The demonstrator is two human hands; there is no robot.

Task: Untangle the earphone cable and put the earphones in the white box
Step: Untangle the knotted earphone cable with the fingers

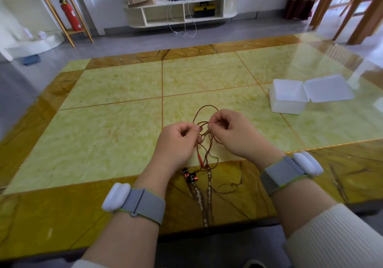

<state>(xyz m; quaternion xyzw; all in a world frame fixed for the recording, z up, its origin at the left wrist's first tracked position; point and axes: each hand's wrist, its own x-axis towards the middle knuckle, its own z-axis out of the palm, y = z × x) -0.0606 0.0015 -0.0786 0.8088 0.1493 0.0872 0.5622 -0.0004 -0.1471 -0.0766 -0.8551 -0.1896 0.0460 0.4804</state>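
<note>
A thin brown earphone cable lies tangled on the table in front of me, with loops reaching beyond my fingers and strands trailing toward me. My left hand pinches the cable at the tangle with curled fingers. My right hand pinches the same tangle from the right, a few centimetres away. Two black and copper earbuds lie on the table just below my left hand, beside a red plug piece. The white box stands open at the right, its lid folded flat beside it.
The glossy yellow and brown table stretches wide around the cable. Beyond the far edge are grey floor, a low white shelf with cables, a red fire extinguisher at the left and wooden chair legs at the right.
</note>
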